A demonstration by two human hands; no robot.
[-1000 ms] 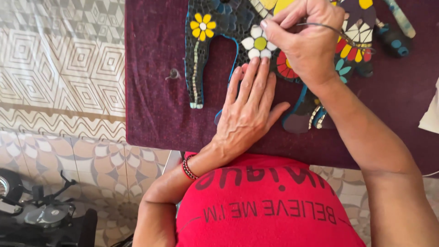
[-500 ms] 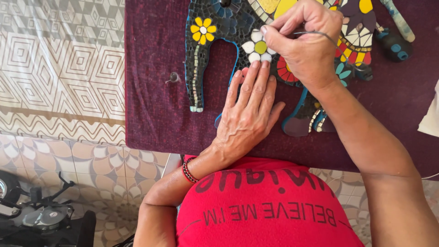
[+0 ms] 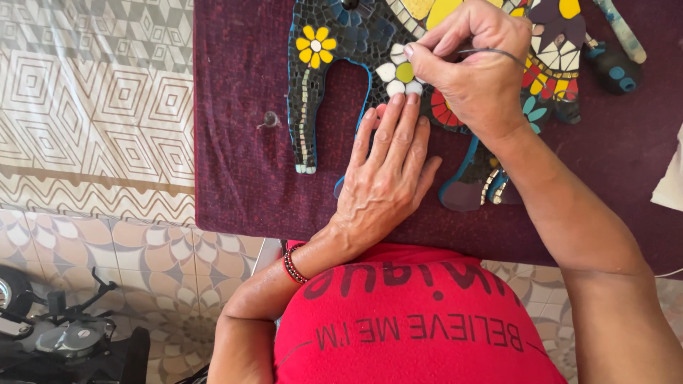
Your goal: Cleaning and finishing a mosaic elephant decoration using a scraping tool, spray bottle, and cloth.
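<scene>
the mosaic animal figure [image 3: 334, 43], a dark tiled piece set with yellow, white and red flowers, lies flat on a maroon cloth [image 3: 235, 163] that covers the table, at the upper middle of the view. the left hand [image 3: 384, 178] rests palm down on the lower part of the figure, its fingers [image 3: 398, 121] straight and pressed close together, tips touching the tiles just below a white flower with a yellow-green centre [image 3: 398, 71]. the right hand [image 3: 477, 64] hovers above that flower with the fingers curled in, thumb and forefinger pinching a thin dark metal tool [image 3: 491, 51] whose working end is hidden behind the fingertips; whether it touches the tile cannot be told. a yellow flower [image 3: 316, 44] sits on the figure's left leg, well apart from both hands. a small dark round object [image 3: 270, 119] lies on the cloth just left of that leg. a red beaded bracelet [image 3: 292, 264] circles the left wrist, and the person wears a red shirt [image 3: 413, 320]. patterned floor tiles [image 3: 92, 107] show at left.
</scene>
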